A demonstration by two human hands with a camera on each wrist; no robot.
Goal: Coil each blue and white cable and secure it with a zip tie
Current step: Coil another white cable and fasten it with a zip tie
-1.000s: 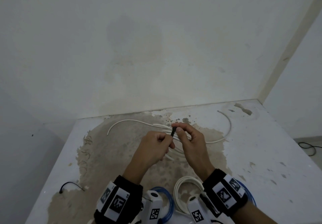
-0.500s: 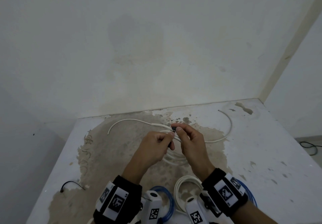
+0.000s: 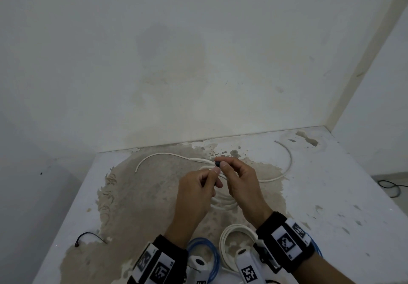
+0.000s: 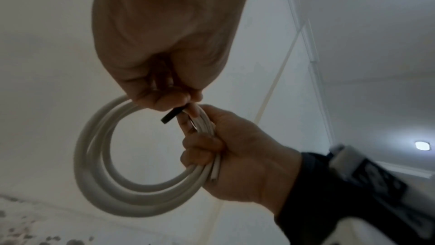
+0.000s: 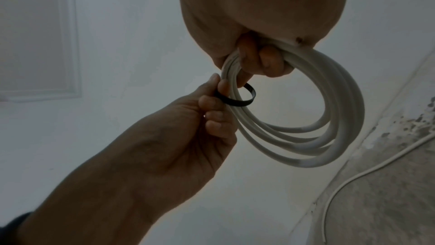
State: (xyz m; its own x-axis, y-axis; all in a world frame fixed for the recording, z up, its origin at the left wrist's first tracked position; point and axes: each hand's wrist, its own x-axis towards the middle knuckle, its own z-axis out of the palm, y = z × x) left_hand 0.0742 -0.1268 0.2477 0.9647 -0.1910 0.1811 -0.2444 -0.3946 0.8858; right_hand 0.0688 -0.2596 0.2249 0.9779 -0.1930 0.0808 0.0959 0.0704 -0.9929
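Observation:
Both hands hold a coiled white cable (image 3: 223, 203) in the air above the table (image 3: 331, 195). My right hand (image 3: 221, 165) grips the bundled loops of the coil (image 5: 341, 118), fingers curled through it. A black zip tie (image 5: 237, 103) loops around the bundle. My left hand (image 3: 215, 173) pinches the strap of the zip tie (image 4: 170, 116) between thumb and fingers. In the head view only a small black piece of the zip tie (image 3: 217, 163) shows between the fingertips. In the left wrist view the coil (image 4: 98, 184) hangs below both hands.
Loose white cable (image 3: 163, 155) lies on the stained table behind the hands, and more white cable (image 3: 288, 164) arcs to the right. Near me lie a white coil (image 3: 229, 235) and a blue coil (image 3: 213, 250). A spare black zip tie (image 3: 88, 236) lies front left. Walls close behind.
The black strap that stood up between the fingertips has shortened to a small stub. Both hands have stayed together over the same spot, shifting only slightly.

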